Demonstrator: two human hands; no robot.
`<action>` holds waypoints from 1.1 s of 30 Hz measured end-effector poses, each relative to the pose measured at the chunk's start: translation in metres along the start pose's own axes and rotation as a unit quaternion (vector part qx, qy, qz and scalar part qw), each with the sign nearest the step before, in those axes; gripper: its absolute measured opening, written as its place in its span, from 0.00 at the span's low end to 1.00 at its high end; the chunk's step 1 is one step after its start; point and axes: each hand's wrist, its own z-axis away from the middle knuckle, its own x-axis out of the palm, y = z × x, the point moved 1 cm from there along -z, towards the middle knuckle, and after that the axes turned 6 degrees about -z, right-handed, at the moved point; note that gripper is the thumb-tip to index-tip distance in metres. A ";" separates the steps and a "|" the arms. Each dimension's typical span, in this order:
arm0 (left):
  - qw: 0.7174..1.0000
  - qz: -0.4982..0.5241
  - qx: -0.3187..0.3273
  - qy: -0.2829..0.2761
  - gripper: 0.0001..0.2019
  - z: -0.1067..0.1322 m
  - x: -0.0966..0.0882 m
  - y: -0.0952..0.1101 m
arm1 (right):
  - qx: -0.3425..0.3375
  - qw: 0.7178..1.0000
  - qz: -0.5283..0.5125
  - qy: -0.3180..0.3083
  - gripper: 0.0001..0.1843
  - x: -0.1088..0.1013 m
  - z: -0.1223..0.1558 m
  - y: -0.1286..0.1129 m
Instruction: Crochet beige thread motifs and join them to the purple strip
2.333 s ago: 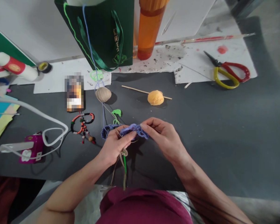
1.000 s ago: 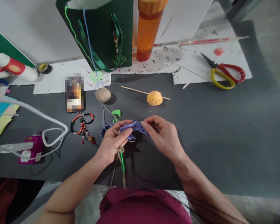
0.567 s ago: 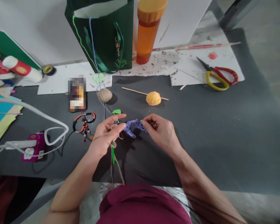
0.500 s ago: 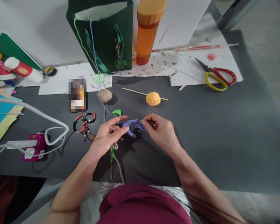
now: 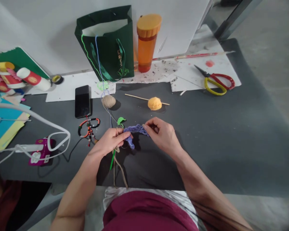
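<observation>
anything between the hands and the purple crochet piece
Nothing visible does. The left hand and the right hand are both on the purple crochet piece, with no object between them and it.

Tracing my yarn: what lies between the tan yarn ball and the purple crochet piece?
A green crocheted leaf lies between the tan yarn ball and the purple crochet piece, in the head view.
</observation>
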 end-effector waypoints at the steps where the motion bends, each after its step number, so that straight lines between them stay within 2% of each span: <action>1: 1.000 -0.010 0.004 0.008 0.25 0.000 0.001 0.000 | -0.012 1.000 0.008 0.004 0.07 0.001 0.000 0.002; 4: 0.997 -0.056 0.026 0.054 0.21 0.002 0.002 0.003 | -0.043 0.999 0.030 0.012 0.07 0.004 -0.001 0.008; 8: 0.977 -0.131 0.055 0.160 0.17 0.003 0.000 0.006 | -0.066 0.996 0.058 0.015 0.10 0.007 0.000 0.011; 11: 0.973 -0.091 0.093 0.191 0.16 0.005 0.000 0.009 | -0.070 0.995 0.072 0.016 0.10 0.008 0.000 0.012; 14: 0.979 -0.065 0.108 0.162 0.14 0.006 0.003 0.010 | -0.069 0.994 0.080 0.014 0.10 0.008 0.001 0.013; 16: 0.978 -0.112 0.096 0.146 0.15 0.004 0.006 0.009 | -0.070 0.993 0.092 0.014 0.10 0.009 0.001 0.014; 19: 0.965 -0.191 0.081 0.157 0.18 0.001 0.009 0.005 | -0.077 0.989 0.122 0.016 0.09 0.009 0.002 0.016; 22: 0.959 -0.220 0.076 0.161 0.20 0.000 0.009 0.003 | -0.088 0.984 0.153 0.016 0.10 0.010 0.002 0.018; 28: 0.981 -0.159 0.057 0.092 0.24 0.010 0.005 0.011 | -0.096 0.981 0.164 0.021 0.09 0.011 0.002 0.019; 33: 0.994 -0.077 0.045 0.067 0.23 0.020 -0.002 0.019 | -0.097 0.985 0.143 0.020 0.09 0.010 0.002 0.019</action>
